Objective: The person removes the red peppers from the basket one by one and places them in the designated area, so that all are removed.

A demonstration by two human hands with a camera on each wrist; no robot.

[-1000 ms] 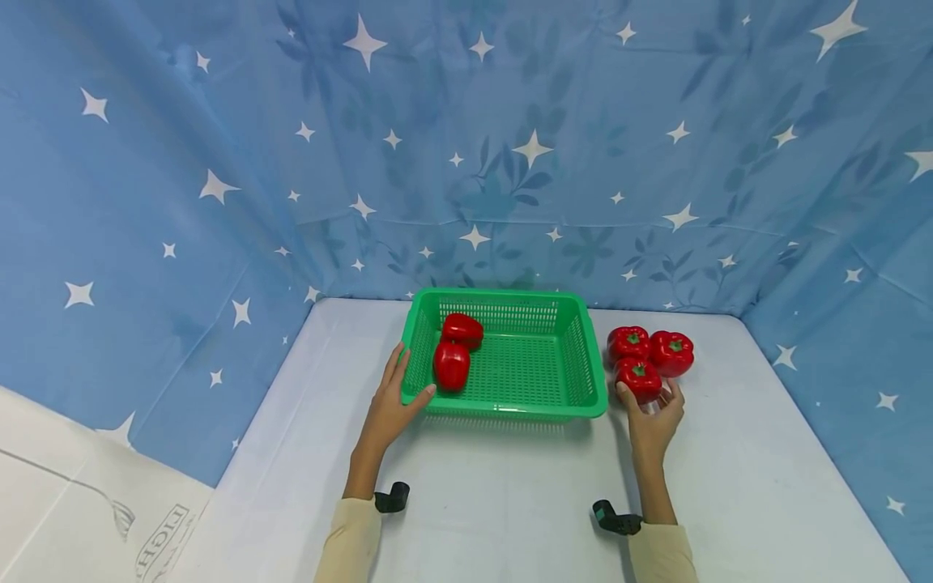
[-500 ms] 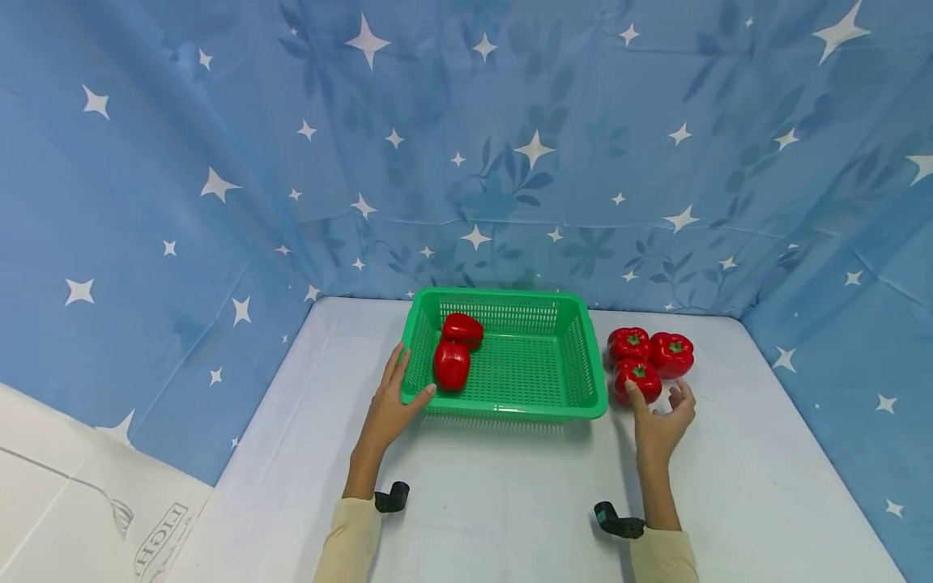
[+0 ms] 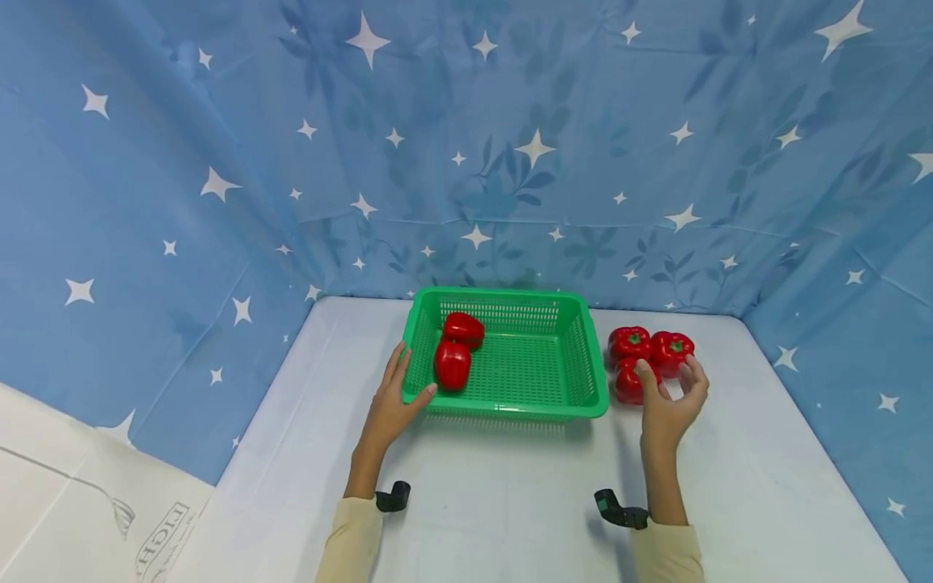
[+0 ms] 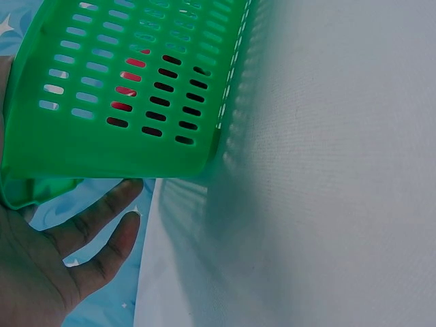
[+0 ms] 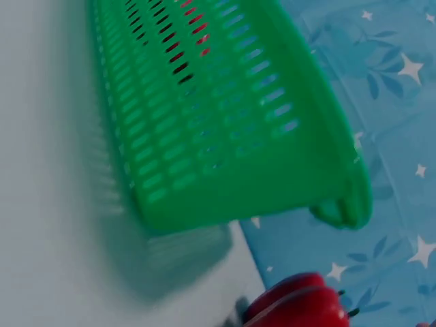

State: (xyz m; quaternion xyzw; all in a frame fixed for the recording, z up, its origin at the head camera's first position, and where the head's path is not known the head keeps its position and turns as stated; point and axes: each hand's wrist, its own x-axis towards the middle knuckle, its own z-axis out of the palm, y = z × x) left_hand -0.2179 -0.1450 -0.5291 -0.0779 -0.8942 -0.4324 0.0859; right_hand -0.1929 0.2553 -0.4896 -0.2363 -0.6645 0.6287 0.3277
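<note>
My left hand (image 3: 389, 409) rests at the left front corner of a green plastic basket (image 3: 510, 410), fingers extended along its left side and thumb at the front rim. In the left wrist view, straight fingers (image 4: 102, 252) lie beside the basket wall (image 4: 102, 150). Two red bell peppers (image 3: 453, 366) lie on their sides in the left part of the basket. To its right, three more stand together: a front one (image 3: 628, 384), a back left one (image 3: 629, 342) and a back right one (image 3: 671, 350). Over the front one hovers my right hand (image 3: 672, 411), thumb and fingers apart, holding nothing.
A white-covered table (image 3: 496, 502) bears everything. Blue star-patterned curtain (image 3: 466, 178) hangs close behind and along both sides. The basket stands near the table's back edge. In the right wrist view, a red pepper (image 5: 306, 306) sits beyond the basket's end.
The right hand has let go of the front right pepper and shifted up and to the right, thumb and fingers parting. The left hand and basket have stayed in place.
</note>
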